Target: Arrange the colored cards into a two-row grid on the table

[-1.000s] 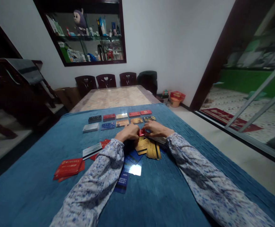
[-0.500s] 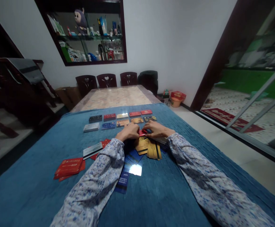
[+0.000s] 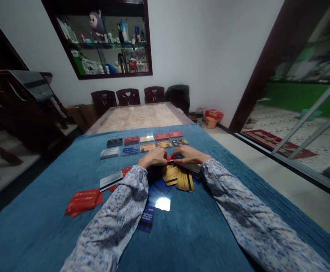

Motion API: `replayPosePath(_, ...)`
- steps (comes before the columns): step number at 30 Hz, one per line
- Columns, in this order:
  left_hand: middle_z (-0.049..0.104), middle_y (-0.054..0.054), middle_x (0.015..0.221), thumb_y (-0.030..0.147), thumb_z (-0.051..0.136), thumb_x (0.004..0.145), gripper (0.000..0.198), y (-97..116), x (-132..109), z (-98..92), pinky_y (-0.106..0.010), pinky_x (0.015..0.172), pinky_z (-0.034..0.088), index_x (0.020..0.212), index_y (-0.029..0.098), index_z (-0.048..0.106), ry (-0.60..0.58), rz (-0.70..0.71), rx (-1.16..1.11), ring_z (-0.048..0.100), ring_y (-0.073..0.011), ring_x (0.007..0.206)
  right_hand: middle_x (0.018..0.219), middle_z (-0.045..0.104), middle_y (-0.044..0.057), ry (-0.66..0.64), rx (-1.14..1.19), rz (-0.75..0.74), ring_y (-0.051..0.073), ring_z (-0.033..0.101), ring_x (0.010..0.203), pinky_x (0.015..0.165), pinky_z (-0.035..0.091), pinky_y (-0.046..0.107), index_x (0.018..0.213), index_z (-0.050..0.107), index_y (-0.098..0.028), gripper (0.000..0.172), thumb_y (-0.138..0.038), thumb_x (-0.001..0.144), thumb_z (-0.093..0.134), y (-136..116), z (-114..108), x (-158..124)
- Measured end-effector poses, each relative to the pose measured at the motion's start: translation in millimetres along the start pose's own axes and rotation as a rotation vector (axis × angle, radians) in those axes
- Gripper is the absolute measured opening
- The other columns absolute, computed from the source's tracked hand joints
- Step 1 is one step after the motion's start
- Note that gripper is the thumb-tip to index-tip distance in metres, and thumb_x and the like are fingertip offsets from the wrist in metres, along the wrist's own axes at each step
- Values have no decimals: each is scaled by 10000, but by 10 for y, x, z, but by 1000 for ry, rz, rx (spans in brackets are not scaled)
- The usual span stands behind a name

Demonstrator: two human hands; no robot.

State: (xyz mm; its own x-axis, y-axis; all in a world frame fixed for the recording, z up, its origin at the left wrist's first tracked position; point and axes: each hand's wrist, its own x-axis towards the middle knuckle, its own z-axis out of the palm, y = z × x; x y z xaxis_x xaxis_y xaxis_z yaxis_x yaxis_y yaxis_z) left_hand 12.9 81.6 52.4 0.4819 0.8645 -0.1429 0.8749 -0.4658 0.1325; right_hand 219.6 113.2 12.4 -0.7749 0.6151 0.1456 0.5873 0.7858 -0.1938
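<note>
Between my left hand [image 3: 155, 157] and my right hand [image 3: 189, 155] is a small stack of red cards [image 3: 171, 160], pinched at its two ends by my fingers. Gold cards [image 3: 185, 180] lie fanned just below my hands. Closer to me are blue cards [image 3: 159, 190], one with a bright glare on it, and a dark blue card [image 3: 147, 218] beside my left sleeve. Pale cards [image 3: 194, 167] show partly under my right hand. To the left lie a silver card [image 3: 110, 180] on some red ones and a loose pile of red cards [image 3: 82, 200].
Neat card stacks stand in rows beyond my hands, among them a black stack [image 3: 114, 142], a white stack [image 3: 109, 152] and a blue stack [image 3: 130, 150]. A blue cloth [image 3: 54, 181] covers the near table. Chairs [image 3: 127, 96] stand behind the bare marble tabletop [image 3: 136, 114].
The red cards between my hands have tilted up slightly, showing more of their edge. My hands have barely shifted, and the other cards lie as before.
</note>
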Motion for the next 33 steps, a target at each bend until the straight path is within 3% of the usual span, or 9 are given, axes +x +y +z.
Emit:
replayPosePath(7,765,-71,810,170,580,764,256,-35,-32,-80,-234,640,444,889,150,802,28,34,-53,660,-181,730,955,784,76,73,-20,-6,229,608,932,825,435,321,986,817,-203,209,-251,894,636,-3,-49,-16)
replayPosePath(16,746,-69,748,57,516,772,290,-111,-21,-114,-233,656,413,794,142,792,135,62,-62,634,-166,709,891,731,109,189,-102,31,211,598,889,765,394,288,970,790,-180,231,-200,945,561,50,45,12)
replayPosePath(25,754,-70,805,46,506,760,328,-199,-10,-79,-239,729,465,846,165,800,133,23,-16,664,-191,776,1016,705,122,206,-110,194,216,607,953,799,416,277,1084,747,-173,243,-171,918,570,23,129,24)
replayPosePath(33,774,-81,987,18,527,710,417,-328,58,29,-248,826,501,984,177,798,195,5,-40,695,-216,926,1088,704,139,210,-153,347,216,642,962,791,427,271,1187,670,-161,287,-203,969,489,-38,197,82)
